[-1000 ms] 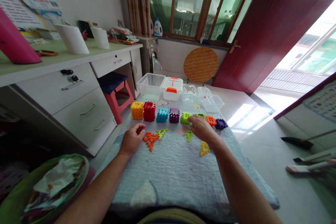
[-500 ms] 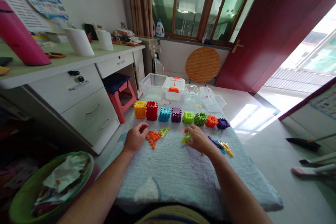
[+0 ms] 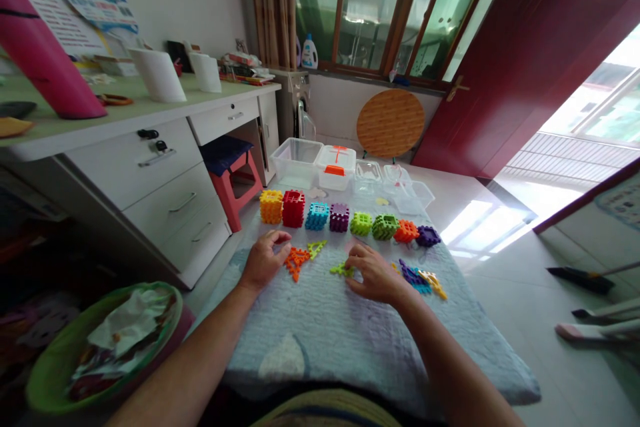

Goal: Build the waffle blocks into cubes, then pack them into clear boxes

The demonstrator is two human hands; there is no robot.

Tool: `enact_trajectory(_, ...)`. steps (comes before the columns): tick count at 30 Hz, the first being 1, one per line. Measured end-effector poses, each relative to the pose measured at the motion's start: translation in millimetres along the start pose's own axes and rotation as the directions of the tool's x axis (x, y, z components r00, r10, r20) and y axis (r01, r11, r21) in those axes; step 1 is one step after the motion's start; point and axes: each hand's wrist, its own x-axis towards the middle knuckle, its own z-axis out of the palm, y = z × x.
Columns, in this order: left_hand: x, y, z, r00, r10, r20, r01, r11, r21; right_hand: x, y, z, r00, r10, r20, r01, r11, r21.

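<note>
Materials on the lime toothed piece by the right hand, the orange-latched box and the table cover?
Lime toothed piece: probably rigid plastic; uniform colour, moulded-looking teeth.
Orange-latched box: likely clear plastic, smooth; see-through walls. Exact polymer can't be told.
Table cover: seems to be soft fabric, matte; wrinkles and a quilted-looking surface. Fibre unclear.

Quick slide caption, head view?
Right hand at lime-green toothed piece, left hand beside orange triangular lattice, toothed blocks lined up beyond.

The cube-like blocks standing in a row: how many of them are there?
8, in one row across the cloth, from left: yellow block, red block, blue block, purple block, lime block, green block, orange block, dark-purple block. None seems hidden.
</note>
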Motion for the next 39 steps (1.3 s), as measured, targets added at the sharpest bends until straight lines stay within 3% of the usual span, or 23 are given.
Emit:
enact_trajectory(3,-1.9,7.3,-1.1,0.988,0.119,0.093,-0.124,0.991,0.05,4.0,-3.4,-5.0,1.0,0.023,-0.003,-0.023,0.999,0.024)
enact_trajectory(8,-5.0,16.0,-2.1,0.954,0.173,0.244,-0.189,0.981,0.042,34.5,-13.8,4.3,0.998,0.036,-0.058,-0.035,0.999,0.029)
enact_trajectory(12,-6.3,17.2,-4.0,0.94,0.202,0.274,-0.21,0.978,-0.001,62.4,-18.8,17.3,0.999,-0.007,-0.049,0.008,1.0,0.018)
enact_trajectory(17,-6.4,17.8,-5.7,0.92,0.246,0.305,-0.258,0.966,-0.001,78.9,-20.7,28.2,0.998,0.053,0.038,-0.053,0.998,-0.018)
enact_trajectory(22,-6.3,18.7,-4.5,0.899,0.276,0.341,-0.308,0.951,0.042,73.7,-16.2,29.1,0.993,0.118,-0.007,-0.118,0.99,-0.074)
enact_trajectory(30,-5.4,17.3,-3.0,0.909,0.251,0.332,-0.288,0.955,0.065,48.2,1.0,8.4,0.952,0.297,-0.072,-0.305,0.945,-0.122)
enact_trajectory(39,-5.9,13.7,-2.2,0.906,0.251,0.34,-0.289,0.955,0.064,30.6,4.3,13.9,0.97,0.242,0.037,-0.24,0.97,-0.049)
